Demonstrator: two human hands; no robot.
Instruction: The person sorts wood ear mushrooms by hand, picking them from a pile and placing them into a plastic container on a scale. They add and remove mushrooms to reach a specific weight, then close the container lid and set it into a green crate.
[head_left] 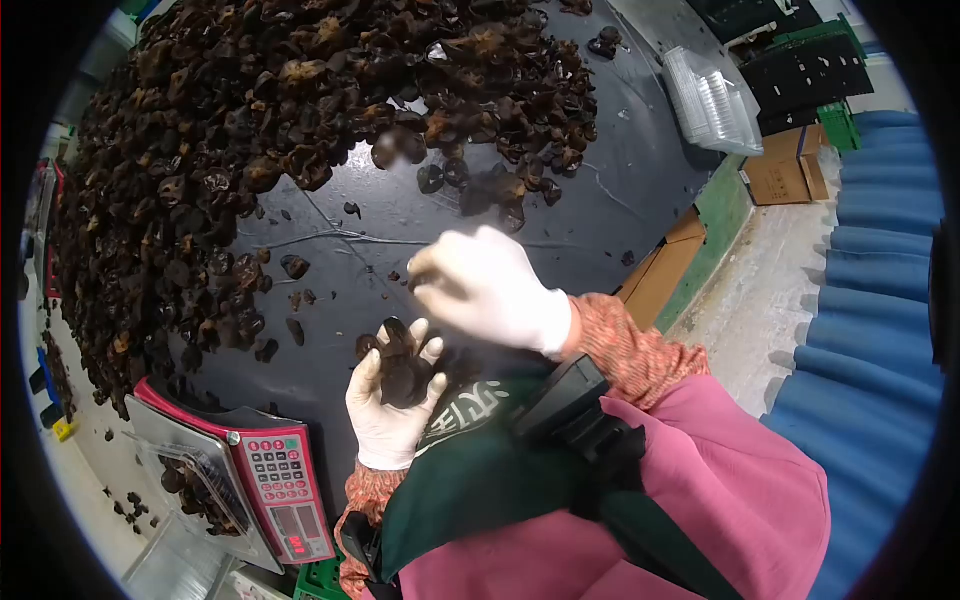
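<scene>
My left hand [390,405], in a white glove, is turned palm up with several dark brown dried pieces [405,372] cupped between its fingers. Just above it and to the right, my right hand [490,290], also gloved in white, has its fingers curled, with something dark at the fingertips that is too blurred to name. Both hands are over the near part of the dark table [350,270]. A large heap of similar brown pieces [300,90] covers the far and left parts of the tabletop.
A red scale [280,480] at lower left bears a clear tray with brown pieces [200,495]. Stacked clear plastic trays [710,100] sit at the table's right edge. Beyond are a cardboard box [780,170], a black crate [810,75] and a blue curtain [870,300].
</scene>
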